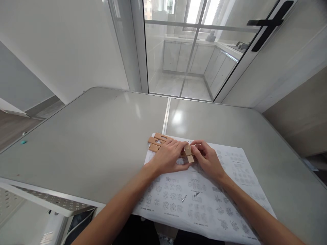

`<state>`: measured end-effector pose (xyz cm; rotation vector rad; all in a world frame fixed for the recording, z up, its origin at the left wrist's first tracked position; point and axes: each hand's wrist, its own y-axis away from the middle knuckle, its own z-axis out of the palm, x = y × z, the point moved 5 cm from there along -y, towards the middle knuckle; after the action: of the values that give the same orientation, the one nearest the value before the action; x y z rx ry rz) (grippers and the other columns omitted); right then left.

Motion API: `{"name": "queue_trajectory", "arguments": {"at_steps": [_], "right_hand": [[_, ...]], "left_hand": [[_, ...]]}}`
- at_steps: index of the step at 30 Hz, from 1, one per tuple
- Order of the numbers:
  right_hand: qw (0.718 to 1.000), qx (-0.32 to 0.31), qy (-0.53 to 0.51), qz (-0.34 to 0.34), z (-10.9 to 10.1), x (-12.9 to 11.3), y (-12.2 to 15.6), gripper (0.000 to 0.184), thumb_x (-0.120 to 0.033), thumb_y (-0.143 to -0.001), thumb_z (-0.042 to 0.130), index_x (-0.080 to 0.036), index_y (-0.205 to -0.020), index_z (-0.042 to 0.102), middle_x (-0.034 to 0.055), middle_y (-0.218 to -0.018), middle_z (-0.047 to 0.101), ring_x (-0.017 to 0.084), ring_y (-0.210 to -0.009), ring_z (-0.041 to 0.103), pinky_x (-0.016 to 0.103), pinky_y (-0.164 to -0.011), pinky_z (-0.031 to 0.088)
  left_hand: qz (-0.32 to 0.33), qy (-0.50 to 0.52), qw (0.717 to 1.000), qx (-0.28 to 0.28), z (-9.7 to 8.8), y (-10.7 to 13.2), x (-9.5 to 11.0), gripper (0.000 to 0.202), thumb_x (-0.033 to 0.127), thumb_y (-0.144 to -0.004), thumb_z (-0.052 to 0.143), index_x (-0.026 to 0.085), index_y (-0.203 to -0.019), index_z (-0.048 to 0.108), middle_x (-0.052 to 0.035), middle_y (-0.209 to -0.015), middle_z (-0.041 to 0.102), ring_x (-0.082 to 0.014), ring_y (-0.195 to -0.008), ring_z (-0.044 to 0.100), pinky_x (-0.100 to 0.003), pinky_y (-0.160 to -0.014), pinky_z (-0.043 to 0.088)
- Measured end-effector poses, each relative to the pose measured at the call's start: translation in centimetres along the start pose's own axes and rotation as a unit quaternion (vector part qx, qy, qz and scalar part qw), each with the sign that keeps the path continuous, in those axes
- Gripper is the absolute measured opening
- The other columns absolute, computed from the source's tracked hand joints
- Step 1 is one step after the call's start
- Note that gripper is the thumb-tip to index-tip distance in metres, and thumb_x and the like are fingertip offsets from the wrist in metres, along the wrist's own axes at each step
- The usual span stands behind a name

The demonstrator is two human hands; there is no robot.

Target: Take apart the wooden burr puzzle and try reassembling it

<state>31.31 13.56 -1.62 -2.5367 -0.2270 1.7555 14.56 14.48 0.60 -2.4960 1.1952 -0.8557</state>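
Observation:
My left hand (170, 156) is closed round one side of a small wooden block assembly (188, 150), its thumb stretched along the near side. From the other side my right hand (206, 157) pinches the same pale wooden pieces with thumb and fingers. Part of the assembly is hidden by the fingers. Just beyond my left hand lie several flat wooden strips with slots (157, 141), side by side at the upper left corner of a paper sheet. Under both hands spreads the large printed sheet (176, 185), covered in small line drawings.
Two small shiny metal bits (183, 198) lie on the sheet near its front. The grey table (102, 143) has a seam down its middle. A small teal object (23, 142) sits at the left edge. Behind the table stands a glass door (176, 54) with a black handle (268, 23).

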Motion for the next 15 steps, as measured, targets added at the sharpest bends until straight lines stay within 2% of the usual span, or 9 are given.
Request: {"name": "queue_trajectory", "arguments": {"at_steps": [8,15], "right_hand": [[1.000,-0.001,0.001,-0.001,-0.01,0.05,-0.02,0.027,-0.051,-0.103,0.057,-0.024,-0.105,0.061,-0.0045,-0.069,0.055,0.016,-0.061,0.051,0.028,-0.059,0.042],[1.000,0.002,0.011,-0.007,-0.03,-0.13,-0.02,0.029,-0.052,-0.103,0.056,-0.024,-0.105,0.061,-0.0042,-0.068,0.054,0.016,-0.061,0.050,0.029,-0.059,0.041]], "left_hand": [[0.005,-0.003,1.000,0.002,0.07,0.03,-0.05,0.041,0.042,-0.090,0.067,0.020,-0.122,0.053,-0.0058,-0.100,0.073,-0.0263,-0.091,0.070,-0.041,-0.085,0.053],[-0.006,0.007,1.000,-0.018,0.13,0.05,-0.10,0.046,0.042,-0.090,0.067,0.021,-0.127,0.051,-0.0071,-0.105,0.074,-0.0276,-0.094,0.072,-0.042,-0.087,0.054]]}}
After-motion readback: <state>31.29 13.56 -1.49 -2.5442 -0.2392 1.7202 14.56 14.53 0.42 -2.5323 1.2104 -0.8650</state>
